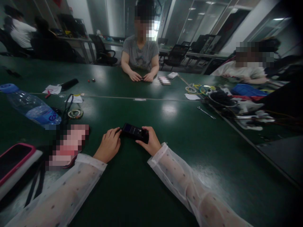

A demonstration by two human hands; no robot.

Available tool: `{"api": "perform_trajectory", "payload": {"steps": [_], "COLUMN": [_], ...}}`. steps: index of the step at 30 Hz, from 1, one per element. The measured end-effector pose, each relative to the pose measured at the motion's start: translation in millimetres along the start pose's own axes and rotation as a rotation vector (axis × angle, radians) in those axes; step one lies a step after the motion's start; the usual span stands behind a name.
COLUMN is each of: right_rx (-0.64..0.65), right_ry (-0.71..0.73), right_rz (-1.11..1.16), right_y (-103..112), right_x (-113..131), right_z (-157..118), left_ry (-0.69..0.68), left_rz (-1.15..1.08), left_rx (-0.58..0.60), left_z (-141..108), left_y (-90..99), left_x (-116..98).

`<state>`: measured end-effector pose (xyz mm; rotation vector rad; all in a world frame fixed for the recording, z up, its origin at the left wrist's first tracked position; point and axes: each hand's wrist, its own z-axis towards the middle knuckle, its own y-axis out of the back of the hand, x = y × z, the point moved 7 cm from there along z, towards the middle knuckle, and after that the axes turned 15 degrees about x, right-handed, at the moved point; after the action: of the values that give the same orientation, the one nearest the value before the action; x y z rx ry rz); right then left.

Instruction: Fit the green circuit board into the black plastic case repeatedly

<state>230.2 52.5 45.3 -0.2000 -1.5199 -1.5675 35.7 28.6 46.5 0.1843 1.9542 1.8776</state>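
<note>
A small black handheld device [134,131], with a little screen and a few buttons on its face, lies at a slant over the green table. My right hand [151,141] is closed around its right end, thumb along the near edge and fingers at the far side. At the device's left end is my left hand [109,144], its fingers bent and close together. A thin dark piece shows by those fingertips, too small to name. Sheer dotted white sleeves cover both forearms.
To the left are a tilted water bottle [35,108], a blurred pink object [69,145], a pink-edged phone [15,160] and a bead bracelet [75,113]. A wrench [205,112] and tangled cables [201,90] lie right. A person [141,53] sits opposite; others sit farther off.
</note>
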Motion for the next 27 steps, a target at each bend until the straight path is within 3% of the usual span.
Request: {"api": "perform_trajectory", "payload": {"steps": [27], "right_rx": [0.052], "right_ry": [0.013], "right_rz": [-0.008], "right_y": [0.6], "right_x": [1.8], "right_z": [1.5], "left_ry": [-0.006], "left_rz": [-0.005], "left_rx": [-0.003], "left_z": [-0.2], "left_y": [-1.9], "left_x": [1.1]}}
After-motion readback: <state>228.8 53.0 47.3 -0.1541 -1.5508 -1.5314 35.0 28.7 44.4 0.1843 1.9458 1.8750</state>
